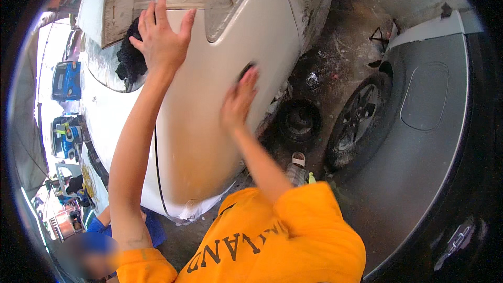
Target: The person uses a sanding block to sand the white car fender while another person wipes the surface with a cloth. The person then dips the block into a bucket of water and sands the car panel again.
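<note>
Bodywork (201, 78) lies under spread left hand (164, 44); right hand (239, 102), grip unclear, overlies dark pad (245, 71).

1. The right hand (239, 102) is blurred, and its fingers cover most of a dark object (247, 69), whose kind cannot be told.
2. The left hand (165, 42) and wrist hide part of a black bundle (129, 57).
3. The white car (201, 78) runs out of view at the top.
4. The fisheye rim cuts off the grey car (377, 194).
5. At lower left, another person (94, 254) has a blurred face, the body partly behind the left forearm (131, 173).
6. Small items by the left rim are indistinct.
</note>
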Available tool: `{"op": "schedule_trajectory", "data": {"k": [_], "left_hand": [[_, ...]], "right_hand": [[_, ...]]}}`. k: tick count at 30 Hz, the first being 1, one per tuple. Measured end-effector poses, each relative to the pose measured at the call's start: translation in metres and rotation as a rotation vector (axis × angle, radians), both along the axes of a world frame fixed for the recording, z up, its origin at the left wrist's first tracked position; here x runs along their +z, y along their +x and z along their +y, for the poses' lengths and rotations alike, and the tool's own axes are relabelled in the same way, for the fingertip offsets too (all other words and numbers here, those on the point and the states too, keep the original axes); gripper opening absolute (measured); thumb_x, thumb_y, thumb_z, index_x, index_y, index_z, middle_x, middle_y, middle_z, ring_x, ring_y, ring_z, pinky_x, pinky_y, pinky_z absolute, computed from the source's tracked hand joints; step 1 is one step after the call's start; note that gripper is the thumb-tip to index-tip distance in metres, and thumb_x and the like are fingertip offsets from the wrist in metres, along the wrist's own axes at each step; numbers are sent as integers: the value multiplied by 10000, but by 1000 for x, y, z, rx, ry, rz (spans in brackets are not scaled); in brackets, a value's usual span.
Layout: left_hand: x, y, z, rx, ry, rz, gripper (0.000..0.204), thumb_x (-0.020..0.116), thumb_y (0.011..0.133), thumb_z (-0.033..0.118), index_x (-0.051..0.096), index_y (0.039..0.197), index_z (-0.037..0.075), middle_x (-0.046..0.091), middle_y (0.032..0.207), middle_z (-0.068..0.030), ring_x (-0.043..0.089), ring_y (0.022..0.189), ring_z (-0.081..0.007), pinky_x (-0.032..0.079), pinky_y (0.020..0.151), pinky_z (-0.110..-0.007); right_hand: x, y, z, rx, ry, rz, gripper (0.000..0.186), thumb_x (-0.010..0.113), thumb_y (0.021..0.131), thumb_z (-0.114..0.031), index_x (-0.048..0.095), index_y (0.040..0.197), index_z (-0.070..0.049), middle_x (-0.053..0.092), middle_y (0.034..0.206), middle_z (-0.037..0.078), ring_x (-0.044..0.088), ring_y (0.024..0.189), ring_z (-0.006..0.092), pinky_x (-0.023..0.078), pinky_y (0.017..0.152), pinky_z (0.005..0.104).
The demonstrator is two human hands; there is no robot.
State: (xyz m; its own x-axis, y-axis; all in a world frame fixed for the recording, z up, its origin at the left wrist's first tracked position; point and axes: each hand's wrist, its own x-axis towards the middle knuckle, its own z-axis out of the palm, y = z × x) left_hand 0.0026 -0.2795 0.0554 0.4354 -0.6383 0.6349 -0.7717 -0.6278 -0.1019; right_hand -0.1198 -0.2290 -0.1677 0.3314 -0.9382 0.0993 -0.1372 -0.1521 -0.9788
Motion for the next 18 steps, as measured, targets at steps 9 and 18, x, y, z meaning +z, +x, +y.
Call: {"op": "schedule_trajectory", "data": {"k": [9, 18], "left_hand": [[6, -2, -5, -16, -10, -4, 812, 578, 879, 678, 369, 1524, 232, 416, 1528, -162, 347, 1425, -374, 186, 1038, -795], [-4, 4, 6, -2, -34, -34, 786, 559, 889, 683, 386, 1516, 243, 438, 1511, -153, 360, 1421, -374, 192, 1034, -798]], "right_hand": [[72, 32, -186, 12, -83, 23, 698, 452, 1020, -244, 121, 1593, -20, 125, 1664, 185, 88, 1539, 375, 84, 1201, 630], [-10, -50, 101, 290, -259, -24, 747, 476, 994, -237, 92, 1602, -38, 46, 1666, 224, 23, 1536, 426, 26, 1184, 644]]}}
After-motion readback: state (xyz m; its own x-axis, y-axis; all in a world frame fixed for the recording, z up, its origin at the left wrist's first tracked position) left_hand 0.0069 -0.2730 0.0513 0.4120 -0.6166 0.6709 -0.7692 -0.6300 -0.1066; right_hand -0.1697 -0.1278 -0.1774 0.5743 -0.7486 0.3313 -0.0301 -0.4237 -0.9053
